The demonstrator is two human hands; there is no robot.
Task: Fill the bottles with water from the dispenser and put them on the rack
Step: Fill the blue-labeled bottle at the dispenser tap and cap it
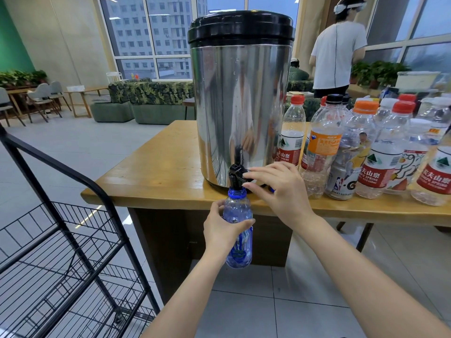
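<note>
Water will weight the thin blue plastic bottle [238, 208], gripped mid-body by the left hand [219, 231]. Right hand [280, 189] pinches the black tap [235, 173].

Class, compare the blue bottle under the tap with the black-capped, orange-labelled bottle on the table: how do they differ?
The blue bottle is blue-tinted; the orange-labelled bottle is clear. The blue bottle has no cap, its mouth at the tap; the orange-labelled bottle is capped. The left hand holds the blue bottle off the table; the orange-labelled bottle stands on it. Both are upright plastic bottles.
</note>
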